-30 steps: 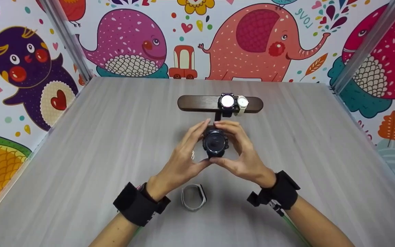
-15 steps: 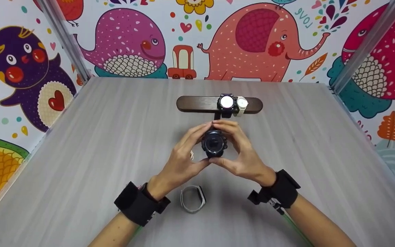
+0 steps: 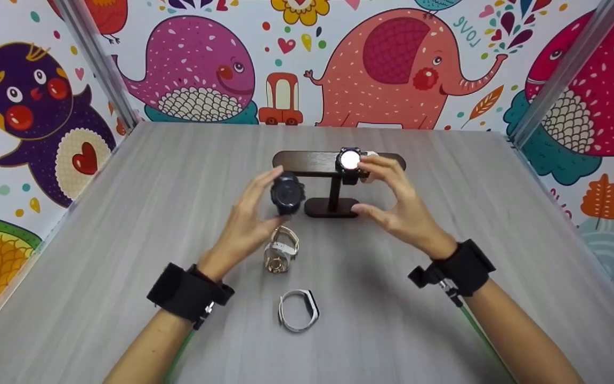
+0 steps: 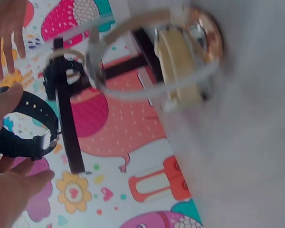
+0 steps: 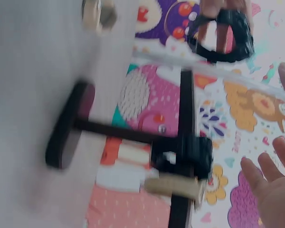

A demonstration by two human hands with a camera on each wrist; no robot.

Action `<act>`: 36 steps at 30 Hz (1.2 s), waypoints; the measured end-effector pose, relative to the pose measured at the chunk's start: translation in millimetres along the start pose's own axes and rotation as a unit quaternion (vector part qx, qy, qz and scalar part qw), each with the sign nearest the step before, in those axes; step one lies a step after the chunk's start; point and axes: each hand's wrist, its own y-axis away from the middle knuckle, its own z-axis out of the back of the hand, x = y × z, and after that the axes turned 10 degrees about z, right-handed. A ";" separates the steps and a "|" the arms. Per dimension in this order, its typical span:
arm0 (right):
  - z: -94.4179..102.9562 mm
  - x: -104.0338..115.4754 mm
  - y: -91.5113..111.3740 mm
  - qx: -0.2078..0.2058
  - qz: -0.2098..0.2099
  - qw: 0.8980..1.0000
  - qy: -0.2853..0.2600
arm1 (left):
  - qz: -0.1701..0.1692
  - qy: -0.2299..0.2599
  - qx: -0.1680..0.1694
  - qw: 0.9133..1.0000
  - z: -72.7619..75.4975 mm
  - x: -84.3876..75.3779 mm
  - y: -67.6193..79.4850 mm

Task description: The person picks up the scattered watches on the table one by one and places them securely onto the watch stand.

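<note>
My left hand (image 3: pixel 237 224) pinches a black wristwatch (image 3: pixel 287 193) between thumb and fingers, holding it up left of the stand's post. Its buckled strap (image 4: pixel 50 116) forms a loop in the left wrist view. My right hand (image 3: pixel 405 208) is spread with nothing gripped, right of the stand, its fingertips overlapping the mounted watches in the head view. The dark wooden T-shaped watch stand (image 3: pixel 304 163) carries a second black watch (image 3: pixel 349 160) with a glaring face. Beside that one hangs a cream watch (image 5: pixel 173 186), mostly hidden by my right fingers in the head view.
Just in front of the stand's base (image 3: pixel 332 208), to its left, lie watches with light straps, one with a rose-gold case (image 3: pixel 277 263). Nearer me a white fitness band (image 3: pixel 299 311) stands on its edge. Cartoon-printed walls (image 3: pixel 179 69) close off the table's back and sides.
Both hands were around the black watch. They have parted: the left has carried it left and away from me, the right has let go and moved right, uncovering the stand's base and the light-strapped watches.
</note>
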 end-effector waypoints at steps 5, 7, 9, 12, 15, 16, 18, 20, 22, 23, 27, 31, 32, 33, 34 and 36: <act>13.9 -14.2 -7.0 0.032 -0.049 0.997 0.050 | 0.049 -0.011 -0.013 0.999 16.7 10.2 -15.0; 19.0 -19.0 -9.7 0.048 -0.071 0.994 0.068 | 0.069 -0.015 -0.011 0.997 20.1 14.7 -20.3; 24.3 -23.0 -11.3 0.065 -0.090 0.990 0.084 | 0.089 -0.017 -0.008 0.996 21.9 19.6 -24.3; 32.4 -29.0 -10.8 0.089 -0.115 0.984 0.100 | 0.111 -0.013 -0.004 0.994 23.0 26.3 -30.5; 39.1 -36.6 -7.8 0.105 -0.134 0.979 0.110 | 0.132 -0.002 0.002 0.991 23.7 29.9 -38.3; 40.8 -39.6 -6.6 0.108 -0.139 0.978 0.113 | 0.138 0.003 0.005 0.990 23.7 31.0 -41.6; 43.0 -45.8 -4.3 0.111 -0.147 0.975 0.122 | 0.151 0.018 0.013 0.988 23.4 32.9 -48.1; 43.4 -51.4 -2.7 0.110 -0.154 0.973 0.129 | 0.167 0.038 0.024 0.985 22.7 36.1 -53.5; 42.9 -56.4 -1.8 0.108 -0.155 0.973 0.135 | 0.183 0.053 0.036 0.981 21.2 39.5 -58.3; 42.8 -58.1 -1.6 0.107 -0.157 0.972 0.139 | 0.188 0.060 0.043 0.979 20.1 41.3 -60.5; 39.3 -62.9 0.4 0.099 -0.150 0.973 0.147 | 0.205 0.073 0.065 0.974 14.7 48.2 -63.0; 37.7 -64.7 1.1 0.093 -0.140 0.974 0.150 | 0.205 0.091 0.078 0.971 10.6 53.3 -64.8; 37.9 -64.6 0.9 0.092 -0.139 0.975 0.149 | 0.203 0.097 0.080 0.971 10.1 54.1 -65.6; 38.0 -64.8 1.0 0.089 -0.138 0.975 0.148 | 0.202 0.103 0.082 0.971 9.5 54.9 -66.6; 38.2 -64.8 1.1 0.086 -0.138 0.976 0.147 | 0.200 0.110 0.083 0.970 8.9 55.6 -67.6; 38.7 -65.0 1.6 0.080 -0.136 0.976 0.147 | 0.197 0.121 0.085 0.969 7.9 55.8 -69.6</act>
